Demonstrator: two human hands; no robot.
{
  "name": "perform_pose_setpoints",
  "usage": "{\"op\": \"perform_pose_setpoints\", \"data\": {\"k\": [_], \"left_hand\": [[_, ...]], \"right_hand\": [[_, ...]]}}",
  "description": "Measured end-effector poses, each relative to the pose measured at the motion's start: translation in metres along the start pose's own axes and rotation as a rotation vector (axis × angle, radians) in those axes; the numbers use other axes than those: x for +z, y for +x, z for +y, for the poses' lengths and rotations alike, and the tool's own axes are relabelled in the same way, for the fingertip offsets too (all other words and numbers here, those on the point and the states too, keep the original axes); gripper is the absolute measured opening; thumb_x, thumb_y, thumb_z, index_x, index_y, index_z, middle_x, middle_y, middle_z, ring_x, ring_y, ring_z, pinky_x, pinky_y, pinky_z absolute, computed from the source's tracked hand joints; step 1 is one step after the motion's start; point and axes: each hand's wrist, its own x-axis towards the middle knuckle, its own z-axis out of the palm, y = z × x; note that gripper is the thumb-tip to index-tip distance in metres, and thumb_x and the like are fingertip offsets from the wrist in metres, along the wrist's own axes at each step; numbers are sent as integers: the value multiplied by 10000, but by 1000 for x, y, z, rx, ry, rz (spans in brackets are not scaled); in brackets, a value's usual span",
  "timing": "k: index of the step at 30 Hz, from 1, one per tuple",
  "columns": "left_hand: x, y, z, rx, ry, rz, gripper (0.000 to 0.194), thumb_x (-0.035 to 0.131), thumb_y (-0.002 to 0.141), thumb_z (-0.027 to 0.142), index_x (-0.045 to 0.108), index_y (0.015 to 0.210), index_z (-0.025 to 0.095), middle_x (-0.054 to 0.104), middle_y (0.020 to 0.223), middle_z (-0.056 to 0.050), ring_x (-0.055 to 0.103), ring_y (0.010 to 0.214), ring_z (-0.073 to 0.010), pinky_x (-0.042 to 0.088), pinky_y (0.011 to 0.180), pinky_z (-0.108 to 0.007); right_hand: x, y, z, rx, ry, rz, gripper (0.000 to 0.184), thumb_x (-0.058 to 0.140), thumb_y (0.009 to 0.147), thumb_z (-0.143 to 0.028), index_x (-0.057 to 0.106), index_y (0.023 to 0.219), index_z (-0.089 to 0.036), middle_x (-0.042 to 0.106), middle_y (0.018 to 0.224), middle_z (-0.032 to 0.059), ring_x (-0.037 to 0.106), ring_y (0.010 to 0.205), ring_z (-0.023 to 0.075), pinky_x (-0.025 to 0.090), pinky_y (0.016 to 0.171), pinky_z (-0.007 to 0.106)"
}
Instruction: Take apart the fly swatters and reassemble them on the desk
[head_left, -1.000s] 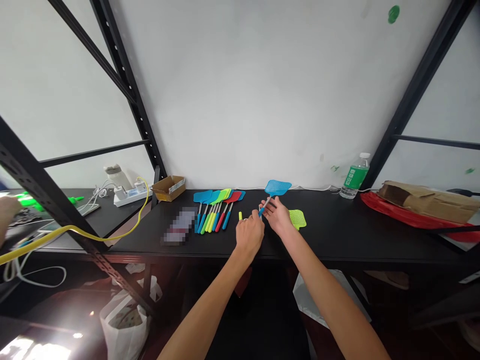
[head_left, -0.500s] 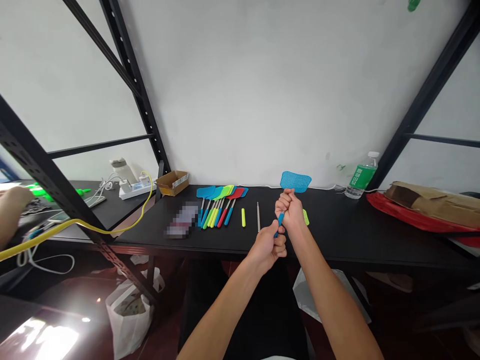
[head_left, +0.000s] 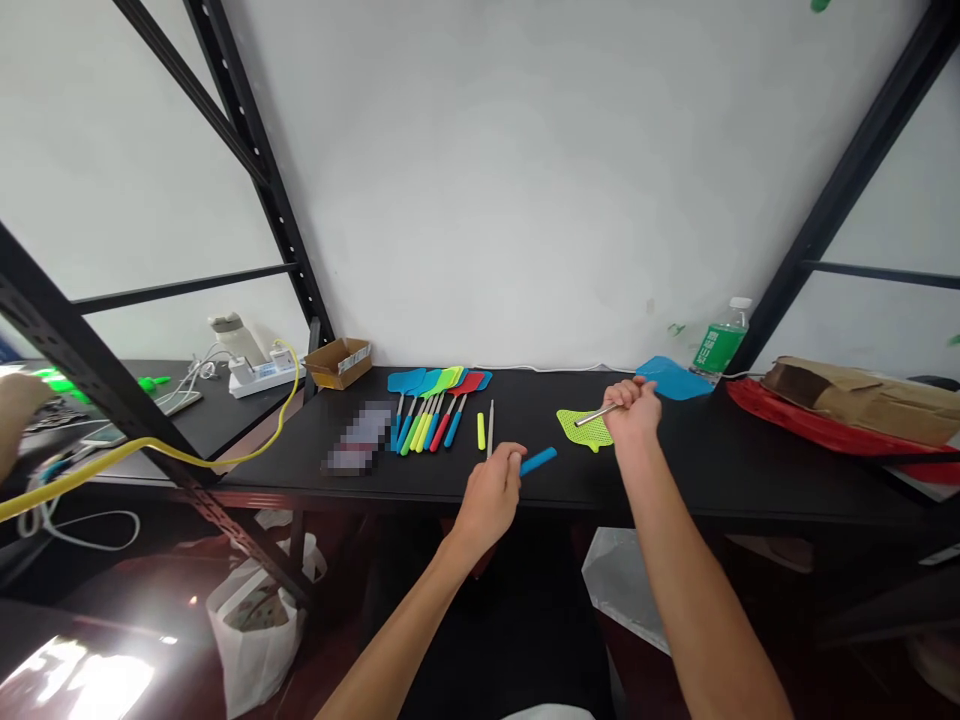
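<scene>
My left hand [head_left: 489, 495] is closed around a blue handle grip [head_left: 540, 460], which points right above the table's front edge. Farther right, my right hand [head_left: 632, 405] grips a blue fly swatter [head_left: 675, 379] just below its flat head, and a bare metal rod [head_left: 594, 416] sticks out leftward from the fist. Under that rod lies a loose yellow-green mesh swatter head [head_left: 581, 430]. A loose yellow grip [head_left: 481, 431] and a slim metal rod [head_left: 491, 425] rest beside each other above my left hand. Several fly swatters [head_left: 431, 415] in blue, green, yellow and red lie fanned further left.
A small open cardboard box [head_left: 339, 364] stands at the back left. Back right are a water bottle [head_left: 721, 340] and a cardboard package [head_left: 847, 397] on red material. A yellow cable [head_left: 225, 461] crosses the left shelf post. Another person's hand [head_left: 19, 410] shows at far left.
The blue grip has come off the swatter's rod. My hands have moved apart, the left toward the left with the grip, the right toward the right with the swatter, baring the metal rod.
</scene>
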Motion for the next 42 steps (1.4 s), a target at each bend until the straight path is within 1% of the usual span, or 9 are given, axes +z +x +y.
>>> {"op": "perform_pose_setpoints", "data": {"k": [3, 6, 11, 18, 23, 27, 34, 37, 42], "left_hand": [[-9, 10, -12, -128, 289, 178, 341, 319, 1019, 323, 497, 1288, 213, 670, 850, -62, 632, 761, -227, 380, 625, -275], [-17, 32, -24, -191, 494, 280, 331, 386, 992, 258, 483, 1305, 207, 679, 1053, -113, 654, 866, -255, 403, 644, -285], [-19, 51, -36, -210, 651, 403, 274, 398, 983, 258, 563, 1196, 204, 669, 1061, -108, 646, 841, -238, 408, 629, -284], [-11, 51, -55, -179, 768, 327, 247, 446, 956, 283, 677, 942, 195, 671, 944, -101, 629, 894, -264, 413, 666, -301], [-3, 53, -57, -87, 759, 281, 277, 440, 970, 332, 685, 999, 207, 671, 974, -88, 617, 932, -254, 430, 759, -326], [-1, 53, -56, -80, 758, 270, 262, 491, 952, 354, 674, 1074, 212, 660, 1043, -92, 598, 1005, -269, 420, 865, -354], [1, 49, -43, -36, 741, 309, 284, 469, 962, 366, 671, 1086, 210, 620, 1078, -119, 563, 1039, -294, 398, 893, -398], [14, 48, -30, 40, 694, 286, 270, 468, 963, 363, 669, 1074, 221, 618, 1055, -113, 557, 1042, -289, 391, 895, -404], [41, 49, -17, 122, 664, 164, 204, 550, 915, 326, 686, 995, 197, 622, 978, -106, 562, 1020, -291, 395, 882, -416]], "right_hand": [[-4, -5, -2, 182, -194, -103, 327, 390, 1044, -352, 500, 785, -185, 224, 489, -109, 168, 359, 48, 222, 335, 163], [-10, -18, 11, 305, -382, -139, 262, 549, 977, -380, 539, 812, -177, 246, 490, -115, 163, 361, 38, 208, 331, 154], [-21, -35, 38, 436, -500, -194, 227, 650, 910, -361, 567, 835, -163, 270, 502, -114, 175, 369, 26, 211, 342, 143], [-32, -39, 53, 554, -453, -170, 178, 579, 952, -303, 574, 857, -152, 304, 514, -105, 193, 367, 24, 220, 347, 139], [-39, -40, 55, 578, -421, -176, 163, 574, 949, -293, 576, 864, -154, 321, 512, -101, 218, 362, 28, 243, 351, 143], [-39, -42, 56, 577, -431, -183, 154, 584, 933, -308, 578, 881, -163, 326, 501, -105, 221, 354, 33, 245, 352, 146], [-39, -44, 58, 574, -485, -197, 114, 564, 916, -284, 583, 921, -172, 365, 520, -90, 235, 366, 43, 251, 362, 151], [-39, -46, 58, 603, -454, -212, 120, 545, 915, -270, 596, 921, -161, 403, 551, -67, 260, 384, 44, 271, 375, 150], [-37, -53, 50, 610, -363, -213, 143, 523, 901, -222, 631, 937, -136, 454, 617, -28, 323, 429, 51, 327, 403, 159]]}}
